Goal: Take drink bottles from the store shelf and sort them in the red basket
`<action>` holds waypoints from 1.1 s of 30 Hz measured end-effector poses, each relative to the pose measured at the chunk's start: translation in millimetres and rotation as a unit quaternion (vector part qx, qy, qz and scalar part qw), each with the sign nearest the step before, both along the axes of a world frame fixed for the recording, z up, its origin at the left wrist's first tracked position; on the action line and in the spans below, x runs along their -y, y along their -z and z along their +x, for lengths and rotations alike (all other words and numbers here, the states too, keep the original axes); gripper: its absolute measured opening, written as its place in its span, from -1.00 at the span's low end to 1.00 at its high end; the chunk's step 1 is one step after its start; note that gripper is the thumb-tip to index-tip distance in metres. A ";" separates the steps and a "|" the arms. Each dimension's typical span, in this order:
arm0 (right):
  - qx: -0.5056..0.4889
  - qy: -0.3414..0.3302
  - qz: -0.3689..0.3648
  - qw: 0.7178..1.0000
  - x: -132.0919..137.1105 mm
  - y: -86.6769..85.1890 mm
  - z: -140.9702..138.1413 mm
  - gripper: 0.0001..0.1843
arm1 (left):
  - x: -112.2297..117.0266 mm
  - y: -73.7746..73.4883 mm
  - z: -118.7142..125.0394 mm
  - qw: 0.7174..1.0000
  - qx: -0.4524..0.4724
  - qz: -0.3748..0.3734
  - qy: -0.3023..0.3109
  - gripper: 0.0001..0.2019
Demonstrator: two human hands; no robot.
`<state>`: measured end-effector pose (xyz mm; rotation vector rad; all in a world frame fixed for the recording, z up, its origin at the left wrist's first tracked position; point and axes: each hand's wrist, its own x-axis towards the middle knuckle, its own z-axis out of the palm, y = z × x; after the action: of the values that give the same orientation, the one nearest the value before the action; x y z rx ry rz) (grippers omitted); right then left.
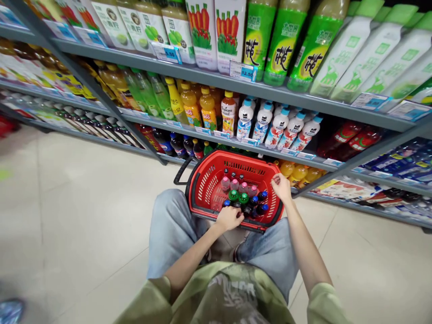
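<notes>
Readable on shelf edge and labels: two prices, two Latin brand names, Chinese print.
Reads 12.50 on a price tag point(243, 71) along the upper shelf point(209, 77), and probably 5.50 on a second tag point(167, 52) further left. Says 大世界 on the green-labelled bottles point(282, 45), 小青柠 on a white-labelled bottle point(110, 24), Tropicana on a juice bottle point(228, 114), QOO on an orange drink bottle point(207, 110) just beside. Too blurred to read on the shirt point(232, 288).

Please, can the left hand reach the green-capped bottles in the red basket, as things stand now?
Probably yes: the left hand is at the near side of the red basket, and the green-capped bottles have uncovered tops, just past some dark-capped bottles.
</notes>
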<state>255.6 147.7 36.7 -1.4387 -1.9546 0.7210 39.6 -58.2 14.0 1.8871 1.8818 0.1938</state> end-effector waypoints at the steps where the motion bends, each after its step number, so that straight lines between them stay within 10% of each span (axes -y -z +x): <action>1: 0.021 -0.026 0.002 0.999 1.8 -0.8 -6.6 -0.87 | -4.3 -0.2 -3.7 1.000 0.008 -0.015 0.004 -0.66; 10: 0.194 -0.170 -0.137 0.957 3.1 18.3 -25.9 -0.87 | -51.0 23.1 -49.2 0.968 0.179 -0.160 0.078 -0.75; 15: 0.241 -0.181 -0.185 0.935 -3.4 25.5 -24.3 -0.83 | -69.7 40.7 -60.2 0.970 0.216 -0.113 0.025 -0.71; 24: 0.249 -0.201 -0.225 0.920 -5.1 26.8 -33.7 -0.71 | -152.6 56.0 -107.9 0.987 0.053 0.000 -0.152 -0.55; 33: 0.279 -0.172 -0.195 0.925 -2.1 19.6 -52.0 -0.63 | -174.5 34.7 -119.6 0.990 -0.077 -0.018 -0.117 -0.48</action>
<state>203.7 149.7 17.1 -1.6853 -2.6659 0.9771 -79.9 116.3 -20.7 1.6975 2.1940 0.0898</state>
